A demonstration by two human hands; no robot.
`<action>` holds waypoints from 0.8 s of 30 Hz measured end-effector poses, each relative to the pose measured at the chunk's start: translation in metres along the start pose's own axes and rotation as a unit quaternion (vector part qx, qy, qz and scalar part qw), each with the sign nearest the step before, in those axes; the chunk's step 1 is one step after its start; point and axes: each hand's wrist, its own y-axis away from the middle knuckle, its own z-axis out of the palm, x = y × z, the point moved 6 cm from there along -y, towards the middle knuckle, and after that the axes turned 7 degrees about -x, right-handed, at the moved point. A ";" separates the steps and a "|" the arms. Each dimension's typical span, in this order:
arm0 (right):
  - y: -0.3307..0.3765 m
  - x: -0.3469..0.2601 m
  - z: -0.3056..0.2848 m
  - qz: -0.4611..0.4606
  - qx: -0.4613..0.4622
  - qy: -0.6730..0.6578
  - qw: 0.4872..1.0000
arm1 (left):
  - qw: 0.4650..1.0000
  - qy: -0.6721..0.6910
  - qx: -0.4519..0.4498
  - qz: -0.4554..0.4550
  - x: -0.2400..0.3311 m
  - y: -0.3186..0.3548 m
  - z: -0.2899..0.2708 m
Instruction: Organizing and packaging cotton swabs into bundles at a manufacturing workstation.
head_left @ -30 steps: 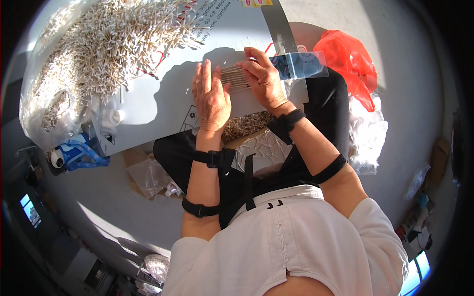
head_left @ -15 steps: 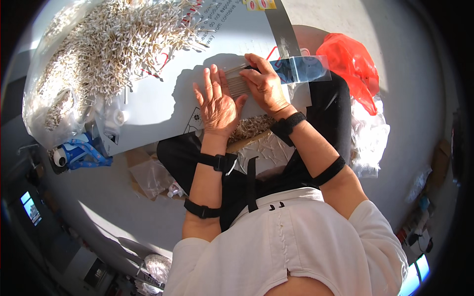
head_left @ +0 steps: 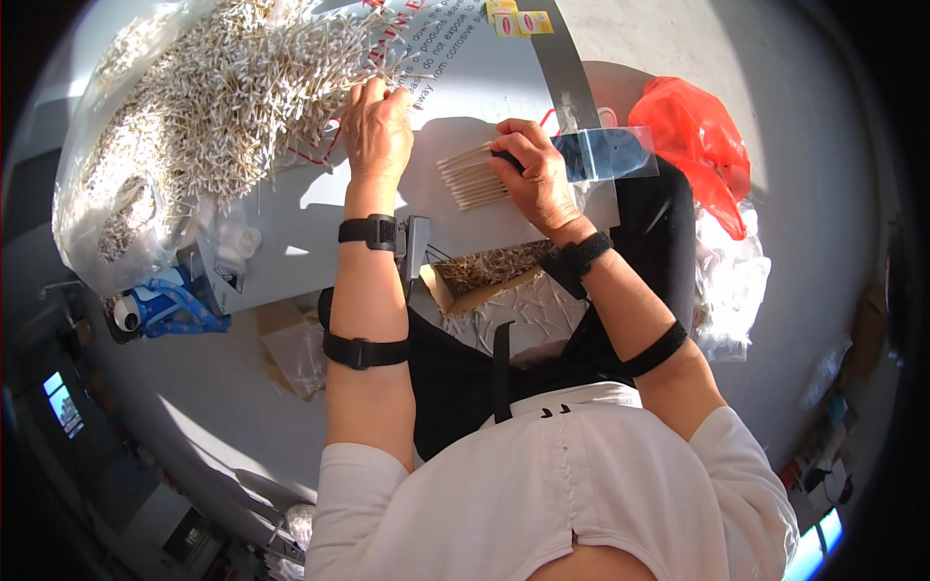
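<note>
At the right-hand edge of a large pile of cotton swabs (head_left: 242, 87), my left hand (head_left: 376, 136) has its fingers curled down and drawn together. Whatever lies between its fingertips is hidden. My right hand (head_left: 535, 179) is closed around a small black object (head_left: 508, 161), whose kind I cannot make out. From under that hand a flat row of cotton swabs (head_left: 470, 179) fans out leftward on the board, side by side. Right of the same hand lies a clear, bluish plastic sleeve (head_left: 620, 153), reaching past the board's edge.
The pale printed board (head_left: 310, 261) carries the pile, partly inside a clear bag (head_left: 73, 223). Small yellow packets (head_left: 518, 19) lie at its far edge. Below it stands an open carton (head_left: 465, 300) of swabs. A red plastic bag (head_left: 688, 136) sits right; a blue-strapped bottle (head_left: 155, 305) sits left.
My left hand has left the swab row and moved left and away from me to the pile, its spread fingers now curled. My right hand stays near the row, slightly lower in view.
</note>
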 end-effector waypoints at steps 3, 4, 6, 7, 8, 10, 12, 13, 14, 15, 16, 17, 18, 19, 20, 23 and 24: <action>-0.002 0.000 0.001 0.002 0.001 -0.006 1.000 | 0.999 0.011 0.007 0.034 0.004 -0.001 0.004; -0.001 0.001 0.001 0.002 0.001 -0.007 1.000 | 0.999 0.031 0.002 0.019 0.008 0.002 0.009; 0.000 0.003 -0.001 -0.011 0.012 0.007 1.000 | 0.997 0.078 -0.021 0.002 0.028 0.008 0.019; 0.002 0.005 -0.003 -0.010 0.013 0.008 1.000 | 0.996 0.088 -0.027 -0.002 0.037 0.010 0.020; 0.001 0.003 -0.003 -0.011 0.013 0.002 1.000 | 0.992 0.119 -0.016 -0.031 0.034 0.015 0.022; -0.001 0.000 -0.001 -0.013 0.012 -0.006 1.000 | 0.986 0.119 0.052 -0.100 0.014 0.017 0.016; -0.001 0.003 -0.004 -0.002 0.013 -0.014 1.000 | 0.993 0.050 0.046 -0.098 0.003 0.009 0.010; 0.000 0.003 -0.004 -0.001 0.013 -0.014 1.000 | 0.994 0.032 0.018 -0.101 -0.001 0.004 0.011; 0.000 0.003 -0.004 0.004 0.015 -0.026 1.000 | 0.994 0.013 -0.010 -0.104 -0.005 0.000 0.013; -0.001 0.003 -0.004 0.008 0.017 -0.038 0.999 | 0.994 0.013 -0.010 -0.104 -0.008 -0.004 0.012; -0.001 0.002 -0.004 0.007 0.017 -0.038 0.999 | 0.992 0.001 -0.057 -0.111 -0.011 -0.007 0.016; -0.002 0.002 -0.004 0.009 0.016 -0.042 0.999 | 0.988 -0.011 -0.104 -0.117 -0.014 -0.008 0.023; -0.004 0.002 -0.004 0.010 0.015 -0.047 0.999 | 0.988 -0.011 -0.104 -0.118 -0.016 -0.007 0.024; -0.006 0.001 -0.004 0.009 0.015 -0.047 0.999 | 0.982 0.022 -0.108 -0.151 -0.021 -0.004 0.025; -0.010 0.004 -0.003 0.042 -0.001 -0.045 0.998 | 0.975 0.057 -0.113 -0.182 -0.023 -0.003 0.027; -0.031 0.001 -0.001 0.017 -0.021 0.037 0.999 | 0.974 0.112 -0.078 -0.179 -0.017 0.003 0.023; -0.038 -0.005 0.002 -0.040 -0.026 0.118 0.992 | 0.974 0.113 -0.080 -0.177 -0.012 0.001 0.021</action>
